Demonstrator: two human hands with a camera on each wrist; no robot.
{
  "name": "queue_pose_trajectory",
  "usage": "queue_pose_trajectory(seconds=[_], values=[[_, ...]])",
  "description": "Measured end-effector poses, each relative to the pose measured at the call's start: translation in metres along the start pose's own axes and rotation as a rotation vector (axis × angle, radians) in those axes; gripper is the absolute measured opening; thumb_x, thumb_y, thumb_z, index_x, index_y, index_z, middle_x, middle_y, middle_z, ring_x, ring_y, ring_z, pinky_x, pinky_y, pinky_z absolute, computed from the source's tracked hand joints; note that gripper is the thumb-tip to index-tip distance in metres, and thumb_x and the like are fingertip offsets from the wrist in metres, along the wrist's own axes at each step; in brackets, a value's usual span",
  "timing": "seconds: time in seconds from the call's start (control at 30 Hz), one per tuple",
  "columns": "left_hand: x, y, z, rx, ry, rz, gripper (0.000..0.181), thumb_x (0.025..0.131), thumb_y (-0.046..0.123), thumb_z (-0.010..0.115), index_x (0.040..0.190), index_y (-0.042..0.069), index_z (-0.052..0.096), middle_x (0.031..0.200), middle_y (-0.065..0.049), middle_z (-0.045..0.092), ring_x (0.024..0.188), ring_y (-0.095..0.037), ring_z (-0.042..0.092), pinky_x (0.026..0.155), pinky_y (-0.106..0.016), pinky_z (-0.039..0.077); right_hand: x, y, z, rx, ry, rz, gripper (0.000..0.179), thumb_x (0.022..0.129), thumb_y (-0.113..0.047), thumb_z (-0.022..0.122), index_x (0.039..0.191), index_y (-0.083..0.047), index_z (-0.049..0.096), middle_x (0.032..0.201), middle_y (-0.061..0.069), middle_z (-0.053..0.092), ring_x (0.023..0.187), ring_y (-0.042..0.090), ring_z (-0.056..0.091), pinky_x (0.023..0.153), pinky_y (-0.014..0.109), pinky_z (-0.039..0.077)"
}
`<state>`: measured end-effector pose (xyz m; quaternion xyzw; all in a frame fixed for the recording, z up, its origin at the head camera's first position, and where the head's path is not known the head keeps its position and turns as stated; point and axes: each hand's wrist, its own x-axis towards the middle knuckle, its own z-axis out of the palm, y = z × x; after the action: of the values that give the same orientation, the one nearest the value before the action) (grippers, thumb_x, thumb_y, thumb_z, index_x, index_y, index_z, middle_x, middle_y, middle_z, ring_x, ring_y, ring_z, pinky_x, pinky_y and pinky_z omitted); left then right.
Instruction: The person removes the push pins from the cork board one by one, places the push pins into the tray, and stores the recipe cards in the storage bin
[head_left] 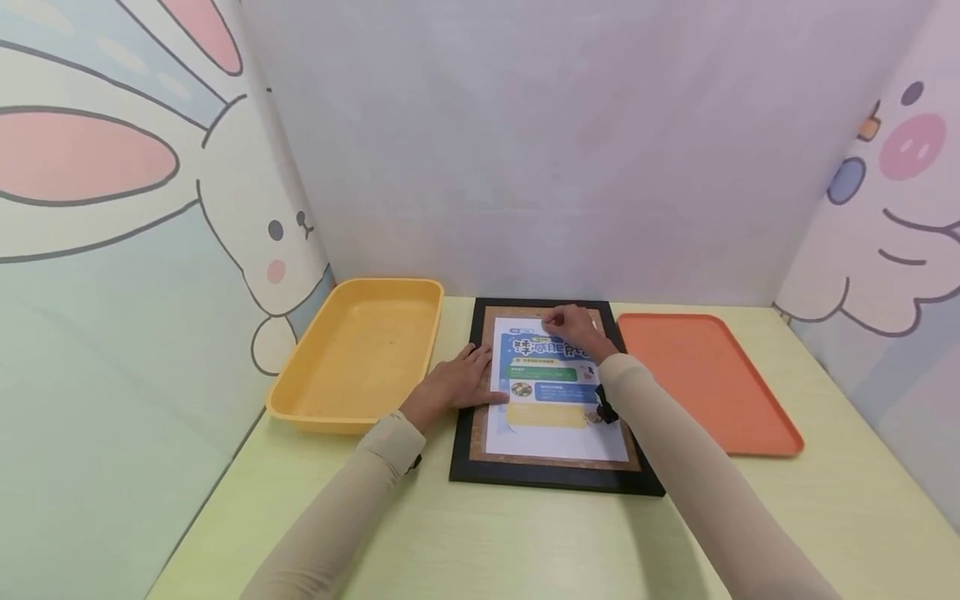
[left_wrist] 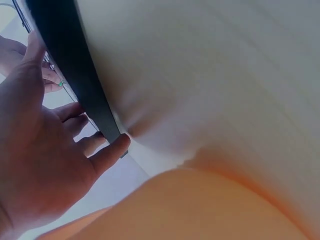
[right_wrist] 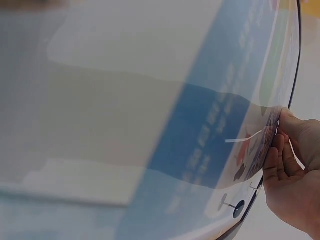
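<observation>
A printed poster [head_left: 551,442] lies on a cork board [head_left: 480,454] with a black frame [head_left: 555,477]. My left hand [head_left: 461,379] rests with spread fingers on the board's left side, its thumb over the poster's edge. In the left wrist view its fingers [left_wrist: 112,152] reach over the black frame. Near the poster's top, my right hand [head_left: 576,327] pinches a small push pin, mostly hidden by the fingers; a bit of green [left_wrist: 60,84] shows at the fingertips. A dark-headed pin [right_wrist: 239,209] stands by the poster's corner in the right wrist view.
On the left stands a deep yellow tray [head_left: 360,358], close to my left forearm. A flat orange tray [head_left: 697,375] lies right of the board, partly behind my right sleeve. A pale wall [head_left: 525,167] rises behind the light table [head_left: 525,542], with cartoon-printed panels on both sides.
</observation>
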<state>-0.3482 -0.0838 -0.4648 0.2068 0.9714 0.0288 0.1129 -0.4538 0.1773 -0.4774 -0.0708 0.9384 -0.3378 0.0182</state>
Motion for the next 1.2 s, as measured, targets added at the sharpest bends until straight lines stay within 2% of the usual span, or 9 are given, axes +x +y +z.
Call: queue_pose_trajectory(seconds=[0.27,0.5,0.93,1.2], values=[[0.0031,-0.0018,-0.0024,0.008,0.017,-0.011,0.111,0.084,0.085,0.057,0.166,0.017,0.026,0.170,-0.004,0.030,0.157,-0.030,0.024,0.116,-0.055,0.039,0.0018,0.0022,0.0027,0.009,0.011,0.004,0.024,0.101,-0.018,0.070,0.121,-0.005,0.073,0.112,0.014,0.070,0.098,0.027,0.060,0.093,0.042,0.051],[0.0040,-0.0029,0.0014,-0.033,0.018,-0.021,0.112,0.083,0.085,0.058,0.167,0.019,0.024,0.171,-0.003,0.027,0.158,-0.029,0.020,0.116,-0.058,0.038,-0.0027,-0.0009,0.0012,0.013,0.017,-0.015,0.022,0.101,-0.016,0.070,0.120,-0.004,0.073,0.111,0.015,0.069,0.099,0.029,0.060,0.094,0.042,0.051],[0.0008,-0.0059,0.0036,-0.097,0.023,-0.022,0.110,0.084,0.082,0.060,0.167,0.021,0.021,0.172,-0.002,0.023,0.159,-0.029,0.016,0.118,-0.061,0.033,0.0044,0.0036,0.0049,0.024,0.021,0.009,0.017,0.100,-0.015,0.071,0.114,-0.006,0.074,0.108,0.014,0.069,0.098,0.028,0.059,0.092,0.040,0.050],[0.0017,-0.0068,0.0029,-0.092,0.010,-0.021,0.111,0.084,0.084,0.058,0.168,0.021,0.020,0.173,-0.002,0.022,0.160,-0.028,0.015,0.118,-0.061,0.033,-0.0008,0.0007,0.0023,0.025,0.032,-0.016,0.018,0.100,-0.014,0.070,0.115,-0.005,0.074,0.109,0.014,0.069,0.098,0.028,0.059,0.092,0.041,0.050]])
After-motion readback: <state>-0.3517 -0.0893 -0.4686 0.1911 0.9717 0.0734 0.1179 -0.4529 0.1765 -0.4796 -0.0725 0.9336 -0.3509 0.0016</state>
